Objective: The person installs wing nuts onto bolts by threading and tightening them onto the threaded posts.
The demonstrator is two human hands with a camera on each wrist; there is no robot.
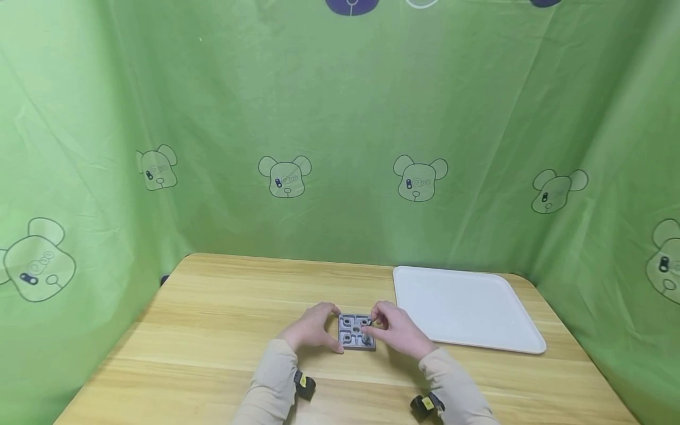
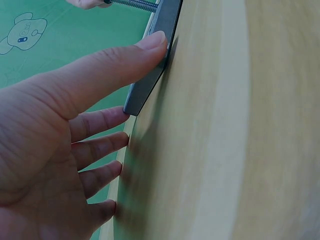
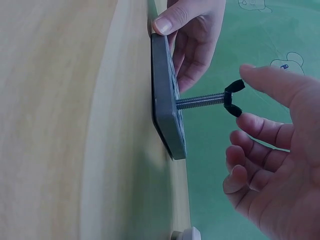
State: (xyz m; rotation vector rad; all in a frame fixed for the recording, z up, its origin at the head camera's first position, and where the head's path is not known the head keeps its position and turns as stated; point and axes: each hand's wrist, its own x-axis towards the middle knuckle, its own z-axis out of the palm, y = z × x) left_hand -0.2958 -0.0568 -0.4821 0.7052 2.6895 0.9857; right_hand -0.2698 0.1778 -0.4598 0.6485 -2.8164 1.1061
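A grey square plate (image 1: 349,346) with a hole near each corner and one at its centre lies flat on the table. My left hand (image 1: 313,328) holds its left side, thumb at the near corner and fingers at the far one. From the plate's near right hole a threaded bolt (image 3: 200,101) stands upright, with a black wing nut (image 3: 228,98) at its top end. My right hand (image 1: 397,333) pinches the wing nut's two wings between thumb and index finger. Its other fingers curl loosely, touching nothing.
On the right of the wooden table (image 1: 212,330) lies a white tray (image 1: 467,307), just beyond my right hand. Green curtains (image 1: 340,224) with bear-head prints hang around the table's back and sides.
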